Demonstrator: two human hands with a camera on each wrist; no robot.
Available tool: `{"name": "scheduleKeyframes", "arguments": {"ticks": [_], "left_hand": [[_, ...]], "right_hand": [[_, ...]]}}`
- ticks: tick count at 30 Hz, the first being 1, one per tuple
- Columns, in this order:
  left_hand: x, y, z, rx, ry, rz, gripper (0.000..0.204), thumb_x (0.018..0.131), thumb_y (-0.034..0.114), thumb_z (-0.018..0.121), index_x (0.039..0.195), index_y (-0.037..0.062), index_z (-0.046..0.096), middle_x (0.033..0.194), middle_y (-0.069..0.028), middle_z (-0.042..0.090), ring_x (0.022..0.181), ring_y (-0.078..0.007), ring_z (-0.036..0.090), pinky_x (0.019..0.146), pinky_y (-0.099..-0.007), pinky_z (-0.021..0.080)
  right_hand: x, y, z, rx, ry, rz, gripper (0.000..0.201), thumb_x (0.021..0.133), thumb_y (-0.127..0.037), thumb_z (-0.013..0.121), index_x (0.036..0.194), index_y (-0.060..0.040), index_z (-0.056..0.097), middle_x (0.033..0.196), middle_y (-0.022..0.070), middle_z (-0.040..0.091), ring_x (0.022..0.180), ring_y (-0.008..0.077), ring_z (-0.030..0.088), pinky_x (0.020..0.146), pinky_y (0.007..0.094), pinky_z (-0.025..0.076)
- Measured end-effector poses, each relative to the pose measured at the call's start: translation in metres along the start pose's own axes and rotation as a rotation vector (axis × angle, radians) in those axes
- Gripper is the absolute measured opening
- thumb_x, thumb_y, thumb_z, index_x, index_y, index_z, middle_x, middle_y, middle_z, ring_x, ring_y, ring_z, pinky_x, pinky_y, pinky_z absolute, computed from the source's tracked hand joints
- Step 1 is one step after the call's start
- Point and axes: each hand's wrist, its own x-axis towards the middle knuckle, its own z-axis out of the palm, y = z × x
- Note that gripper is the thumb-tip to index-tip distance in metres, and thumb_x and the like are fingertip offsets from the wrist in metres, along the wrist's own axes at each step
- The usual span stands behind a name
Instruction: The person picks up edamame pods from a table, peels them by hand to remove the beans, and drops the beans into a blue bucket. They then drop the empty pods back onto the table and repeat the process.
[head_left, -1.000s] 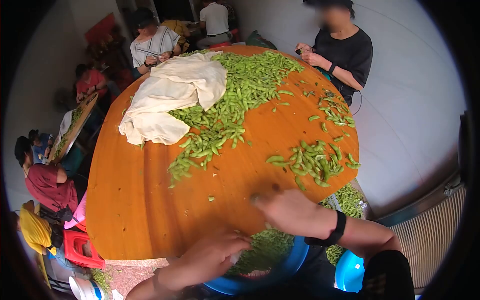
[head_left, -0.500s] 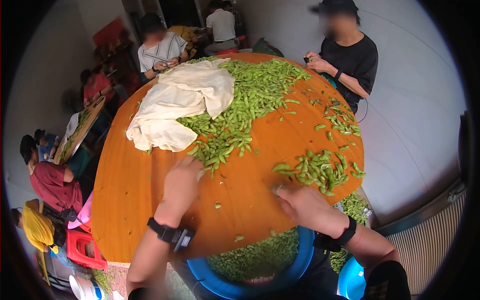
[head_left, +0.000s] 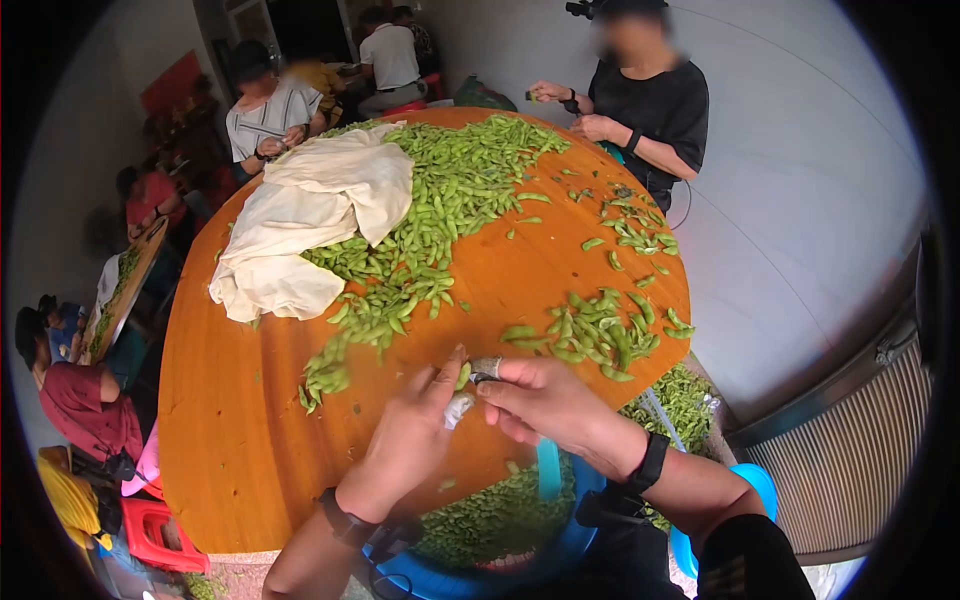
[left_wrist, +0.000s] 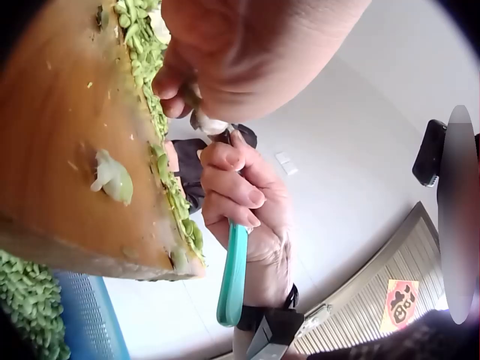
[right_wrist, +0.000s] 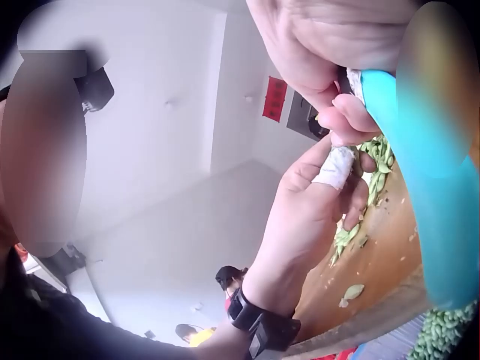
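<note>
Both hands meet over the near table edge. My left hand (head_left: 410, 430) pinches a green soybean pod (head_left: 463, 376) between thumb and fingers, and white tape (right_wrist: 335, 169) wraps its thumb. Against it, my right hand (head_left: 560, 400) grips a small tool with a turquoise handle (left_wrist: 232, 277). The handle points down from the curled fingers; its working end is mostly hidden at the pod. Grey wrapping (head_left: 486, 367) covers a right fingertip. Below the hands, a blue basin (head_left: 592, 485) holds many shelled green beans (head_left: 480, 520).
A large pile of pods (head_left: 470, 185) covers the table's (head_left: 240, 440) far side, partly under a cream cloth (head_left: 320, 190). A smaller heap of pods (head_left: 595, 330) lies at right. Two people sit across the table. A red stool (head_left: 160, 535) stands at left.
My left hand reached forward to the pile, then came back with a pod to meet the right hand. The right hand moved inward with the tool. Some pods now trail nearer.
</note>
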Motion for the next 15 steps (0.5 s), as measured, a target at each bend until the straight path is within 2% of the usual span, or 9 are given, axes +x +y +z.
{"name": "scheduleKeyframes", "arguments": {"ticks": [2,6,8,9,11,15], "left_hand": [[0.000,0.002,0.001,0.010,-0.072,-0.102,0.062,0.083,-0.008,0.056,0.141,0.0047,0.043,0.103,-0.0210,0.061,0.088,-0.0388,0.061,0.081,-0.0364,0.052],[-0.002,-0.010,0.009,-0.057,-0.031,-0.062,0.060,0.082,-0.009,0.056,0.140,0.0036,0.044,0.111,-0.0219,0.061,0.093,-0.0376,0.062,0.083,-0.0367,0.052],[-0.003,-0.014,0.011,-0.096,0.017,-0.008,0.060,0.084,-0.010,0.055,0.141,0.0038,0.044,0.118,-0.0215,0.061,0.089,-0.0297,0.066,0.078,-0.0339,0.055],[-0.004,-0.015,0.010,-0.097,0.015,-0.011,0.060,0.084,-0.010,0.055,0.141,0.0038,0.044,0.118,-0.0215,0.061,0.089,-0.0297,0.066,0.078,-0.0339,0.055],[-0.007,-0.016,0.009,-0.227,-0.032,-0.115,0.062,0.082,-0.009,0.054,0.141,0.0063,0.043,0.125,-0.0237,0.057,0.100,-0.0407,0.062,0.078,-0.0417,0.054],[-0.010,-0.019,0.009,-0.295,-0.019,-0.079,0.061,0.083,-0.011,0.052,0.142,0.0061,0.043,0.123,-0.0204,0.060,0.095,-0.0340,0.067,0.077,-0.0369,0.055]], "right_hand": [[-0.002,0.002,0.000,0.027,-0.027,0.009,0.015,0.097,-0.014,0.053,0.090,-0.0052,0.063,0.070,-0.0021,0.058,0.050,0.0037,0.051,0.040,0.0195,0.035],[-0.004,0.004,0.005,-0.020,0.004,-0.019,0.014,0.097,-0.015,0.053,0.091,-0.0053,0.062,0.070,-0.0024,0.057,0.050,0.0034,0.050,0.040,0.0192,0.035],[-0.002,0.006,0.008,-0.030,-0.009,-0.066,0.013,0.098,-0.015,0.053,0.093,-0.0055,0.062,0.069,-0.0026,0.056,0.050,0.0033,0.048,0.041,0.0191,0.034],[-0.001,0.007,0.009,-0.028,-0.010,-0.062,0.013,0.098,-0.015,0.053,0.093,-0.0055,0.062,0.069,-0.0026,0.056,0.050,0.0033,0.048,0.041,0.0191,0.034],[0.000,0.006,0.013,-0.018,0.011,-0.033,0.012,0.098,-0.014,0.053,0.093,-0.0074,0.062,0.069,-0.0040,0.055,0.050,0.0034,0.046,0.043,0.0191,0.031],[0.005,0.012,0.015,0.037,0.010,-0.029,0.010,0.098,-0.014,0.054,0.097,-0.0085,0.062,0.069,-0.0038,0.056,0.049,0.0036,0.045,0.042,0.0193,0.030]]}}
